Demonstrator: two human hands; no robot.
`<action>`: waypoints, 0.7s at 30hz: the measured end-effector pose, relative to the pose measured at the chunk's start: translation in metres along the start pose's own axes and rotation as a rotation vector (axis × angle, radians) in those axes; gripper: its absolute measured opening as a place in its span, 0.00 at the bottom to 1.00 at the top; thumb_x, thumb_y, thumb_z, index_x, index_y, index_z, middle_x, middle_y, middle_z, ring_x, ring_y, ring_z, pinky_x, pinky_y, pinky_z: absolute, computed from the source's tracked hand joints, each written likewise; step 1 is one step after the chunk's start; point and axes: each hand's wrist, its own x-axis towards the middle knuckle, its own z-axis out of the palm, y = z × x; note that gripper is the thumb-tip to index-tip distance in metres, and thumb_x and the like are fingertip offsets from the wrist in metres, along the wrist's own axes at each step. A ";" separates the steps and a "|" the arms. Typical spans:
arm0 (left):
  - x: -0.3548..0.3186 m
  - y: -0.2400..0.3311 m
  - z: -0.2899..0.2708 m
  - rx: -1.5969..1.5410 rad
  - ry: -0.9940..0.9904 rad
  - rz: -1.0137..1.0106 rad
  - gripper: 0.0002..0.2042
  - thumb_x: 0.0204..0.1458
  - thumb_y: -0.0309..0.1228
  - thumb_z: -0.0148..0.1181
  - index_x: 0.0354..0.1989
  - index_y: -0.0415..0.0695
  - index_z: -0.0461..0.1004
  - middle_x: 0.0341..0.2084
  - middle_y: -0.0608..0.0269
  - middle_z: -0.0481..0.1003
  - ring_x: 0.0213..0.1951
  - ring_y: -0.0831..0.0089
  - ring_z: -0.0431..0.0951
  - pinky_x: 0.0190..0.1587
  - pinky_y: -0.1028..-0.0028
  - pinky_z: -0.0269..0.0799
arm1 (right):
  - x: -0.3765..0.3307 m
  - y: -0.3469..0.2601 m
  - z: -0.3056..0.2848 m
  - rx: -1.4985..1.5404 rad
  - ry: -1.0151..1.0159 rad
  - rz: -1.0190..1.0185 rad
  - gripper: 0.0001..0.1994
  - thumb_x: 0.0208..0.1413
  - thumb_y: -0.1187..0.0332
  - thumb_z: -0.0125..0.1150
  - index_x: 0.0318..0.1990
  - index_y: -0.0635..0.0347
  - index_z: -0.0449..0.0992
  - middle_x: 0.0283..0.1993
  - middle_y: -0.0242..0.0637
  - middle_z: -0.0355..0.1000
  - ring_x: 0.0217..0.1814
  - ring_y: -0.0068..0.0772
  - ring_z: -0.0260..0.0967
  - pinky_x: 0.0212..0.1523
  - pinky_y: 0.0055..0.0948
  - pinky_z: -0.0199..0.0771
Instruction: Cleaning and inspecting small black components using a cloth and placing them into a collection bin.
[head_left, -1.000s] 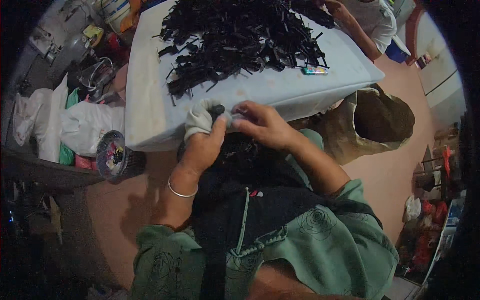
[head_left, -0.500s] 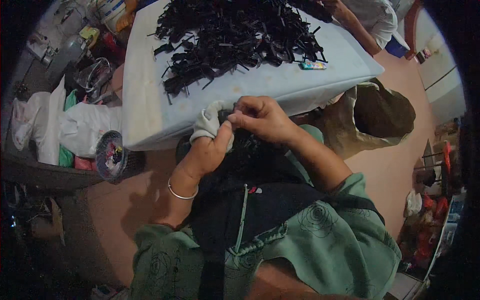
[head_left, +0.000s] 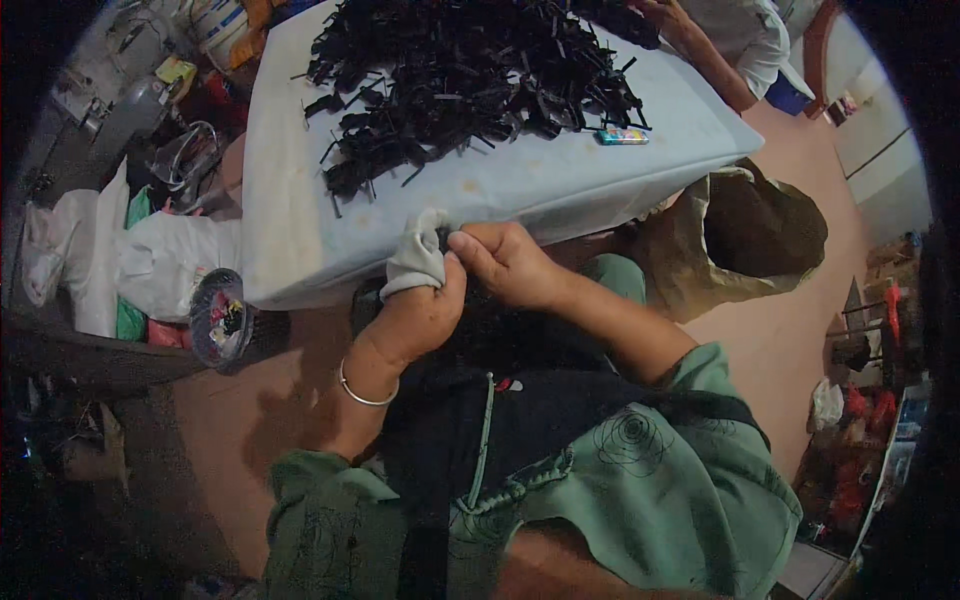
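My left hand (head_left: 425, 310) is closed, with a pale glove or cloth (head_left: 418, 258) covering its fingers and leaving thumb and wrist bare. Between it and my right hand (head_left: 513, 266) is a small dark piece (head_left: 447, 240), mostly hidden by the fingers; its kind does not show. My right hand pinches at that piece, thumb against curled fingers, close to the left thumb. Both hands meet above my lap, just before the near edge of the pale-covered table (head_left: 290, 200). Farther back on it lies a big heap of tangled black strap-like pieces (head_left: 480, 80).
A small colourful packet (head_left: 622, 137) lies beside the heap. Another person's forearm (head_left: 705, 50) reaches in at the far right. A large open brown sack (head_left: 690, 250) stands right of the table. At left are white bags (head_left: 170, 260) and a mesh basket (head_left: 218, 318) of small items.
My right hand has turned and its fingers have curled in more tightly. The dark piece shows less now. My left hand has shifted slightly, with more of the pale covering in sight.
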 end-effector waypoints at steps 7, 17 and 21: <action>-0.004 -0.008 0.006 -0.075 -0.004 -0.092 0.17 0.45 0.23 0.47 0.46 0.36 0.60 0.33 0.46 0.67 0.34 0.55 0.70 0.38 0.66 0.65 | 0.004 0.004 -0.006 0.042 -0.077 0.058 0.16 0.58 0.62 0.44 0.25 0.65 0.67 0.20 0.29 0.60 0.26 0.16 0.52 0.27 0.24 0.59; 0.007 -0.007 -0.005 0.013 -0.257 -0.194 0.15 0.48 0.27 0.52 0.45 0.39 0.66 0.39 0.51 0.68 0.43 0.66 0.69 0.42 0.74 0.66 | 0.065 0.044 -0.072 -1.090 0.368 -0.002 0.11 0.46 0.61 0.53 0.29 0.60 0.71 0.25 0.45 0.69 0.30 0.49 0.68 0.29 0.42 0.66; 0.009 -0.018 -0.014 0.094 -0.060 -0.107 0.13 0.48 0.25 0.50 0.44 0.39 0.67 0.37 0.49 0.70 0.41 0.63 0.70 0.43 0.71 0.65 | 0.041 0.042 -0.070 -0.961 0.448 -0.092 0.08 0.47 0.65 0.52 0.28 0.60 0.70 0.26 0.46 0.69 0.31 0.50 0.67 0.30 0.41 0.66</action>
